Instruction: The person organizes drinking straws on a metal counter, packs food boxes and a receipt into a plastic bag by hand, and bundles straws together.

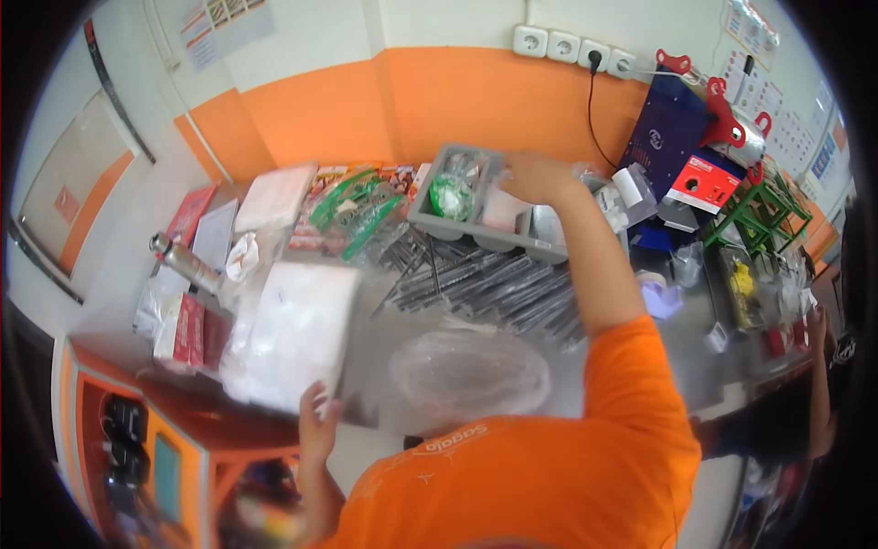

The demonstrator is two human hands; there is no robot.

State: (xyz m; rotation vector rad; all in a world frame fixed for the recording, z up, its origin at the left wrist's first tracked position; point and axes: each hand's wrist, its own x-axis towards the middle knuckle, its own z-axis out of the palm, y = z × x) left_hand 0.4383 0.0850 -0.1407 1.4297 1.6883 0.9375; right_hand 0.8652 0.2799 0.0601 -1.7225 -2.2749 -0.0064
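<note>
Grey plastic forms the compartment tray point(457, 226) near the worktop's point(572, 375) back edge; the right hand point(540, 178), over it, could drag it askew by snagging it. That grip is blurred (I cannot tell what it holds). Near the front edge, the left hand point(317, 421) looks loosely open, empty, beside white plastic sheets point(302, 320).

we are stretching our right arm point(604, 265) and right hand point(540, 177) forward, and are holding our left hand point(318, 423) low, loosely curled.

The table point(569, 371) bears a tray point(494, 241), dark sticks point(494, 288), clear plastic point(471, 373).
</note>
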